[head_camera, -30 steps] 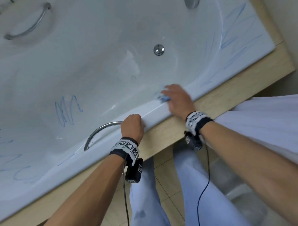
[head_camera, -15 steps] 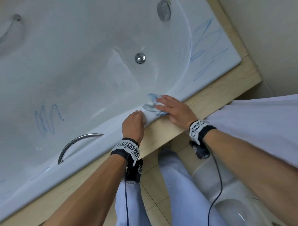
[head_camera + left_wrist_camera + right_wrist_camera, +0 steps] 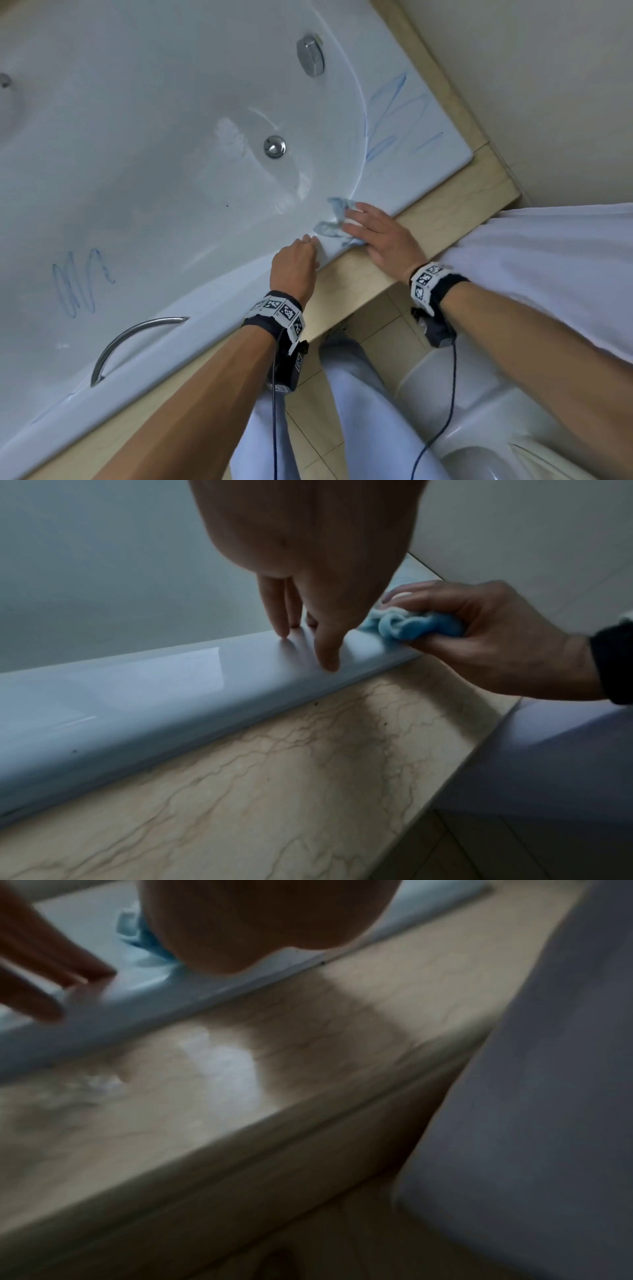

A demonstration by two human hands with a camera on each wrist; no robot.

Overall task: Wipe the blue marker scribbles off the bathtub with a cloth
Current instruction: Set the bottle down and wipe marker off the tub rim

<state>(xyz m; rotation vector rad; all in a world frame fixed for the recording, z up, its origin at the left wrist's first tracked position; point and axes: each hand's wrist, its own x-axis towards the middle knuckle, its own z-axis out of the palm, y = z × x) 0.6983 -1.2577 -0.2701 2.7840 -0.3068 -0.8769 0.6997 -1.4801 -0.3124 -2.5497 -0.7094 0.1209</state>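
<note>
The white bathtub (image 3: 144,192) has blue marker scribbles on its right corner deck (image 3: 394,113) and more scribbles on the inner wall at left (image 3: 78,284). My right hand (image 3: 363,222) holds a crumpled light-blue cloth (image 3: 334,219) on the near rim. In the left wrist view the right hand (image 3: 455,623) has fingers over the cloth (image 3: 411,627) and thumb under it. My left hand (image 3: 301,250) rests just left of it, its straight fingertips (image 3: 329,658) touching the rim (image 3: 171,674). The right wrist view is blurred and shows a bit of cloth (image 3: 143,934).
A chrome grab handle (image 3: 130,339) sits on the near wall at left. The drain (image 3: 274,146) and an overflow knob (image 3: 311,56) lie farther in. A beige marble ledge (image 3: 359,274) borders the tub. A toilet (image 3: 496,445) and my legs are below.
My left hand has slid right along the rim, away from the grab handle and close to the right hand. The right hand, blurred earlier, now holds the cloth nearly still on the rim.
</note>
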